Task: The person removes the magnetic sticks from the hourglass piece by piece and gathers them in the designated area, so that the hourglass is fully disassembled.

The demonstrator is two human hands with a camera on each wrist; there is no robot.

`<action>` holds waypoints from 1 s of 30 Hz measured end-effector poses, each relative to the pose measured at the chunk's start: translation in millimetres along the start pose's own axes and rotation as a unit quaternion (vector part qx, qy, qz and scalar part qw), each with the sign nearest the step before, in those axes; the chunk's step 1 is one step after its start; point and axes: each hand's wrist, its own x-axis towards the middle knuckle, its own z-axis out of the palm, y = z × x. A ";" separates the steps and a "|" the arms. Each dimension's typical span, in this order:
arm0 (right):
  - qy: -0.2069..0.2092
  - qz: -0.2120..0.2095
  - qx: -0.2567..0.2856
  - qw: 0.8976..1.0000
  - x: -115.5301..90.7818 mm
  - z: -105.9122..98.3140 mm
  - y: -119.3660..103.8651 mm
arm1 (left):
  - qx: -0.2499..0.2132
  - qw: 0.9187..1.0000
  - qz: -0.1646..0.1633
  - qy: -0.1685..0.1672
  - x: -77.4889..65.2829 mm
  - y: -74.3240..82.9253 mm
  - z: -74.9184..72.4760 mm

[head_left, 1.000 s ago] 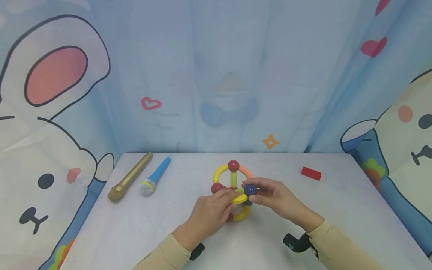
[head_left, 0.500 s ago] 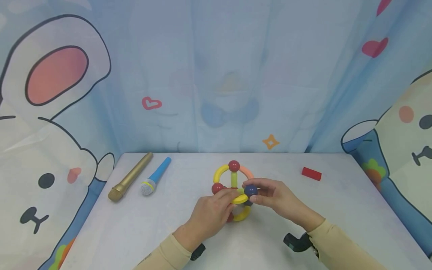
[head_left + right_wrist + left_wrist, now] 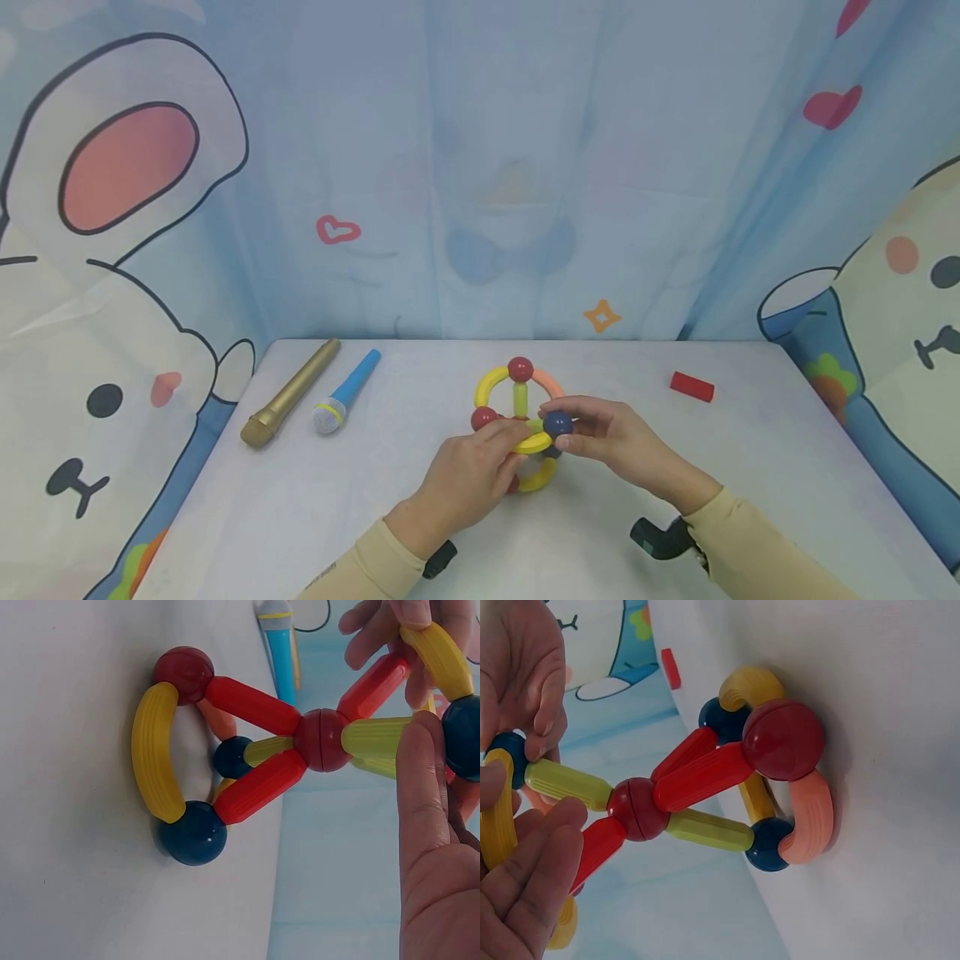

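A magnetic ball-and-rod construction stands on the table between both hands. Its central red ball joins straight red and green rods that run down to a lower ring of curved rods and balls and up to a second ring. At the near side of the upper ring, my left hand pinches a yellow curved rod. My right hand holds the blue ball at that rod's right end, thumb and fingers around it. In the right wrist view, a green rod reaches toward this ball behind a finger.
A gold microphone and a blue toy microphone lie at the table's left. Toward the back right lies a small red block. Printed blue curtains hang behind the white table.
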 end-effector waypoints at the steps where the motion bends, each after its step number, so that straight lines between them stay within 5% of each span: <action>1: 0.001 0.000 -0.001 1.000 -0.1 -0.1 0.0 | -0.002 1.000 -0.002 -0.002 0.2 0.2 -0.2; 30: -0.004 0.014 -0.001 1.000 0.9 -0.7 -1.8 | -0.035 0.999 -0.024 0.028 1.2 3.4 1.7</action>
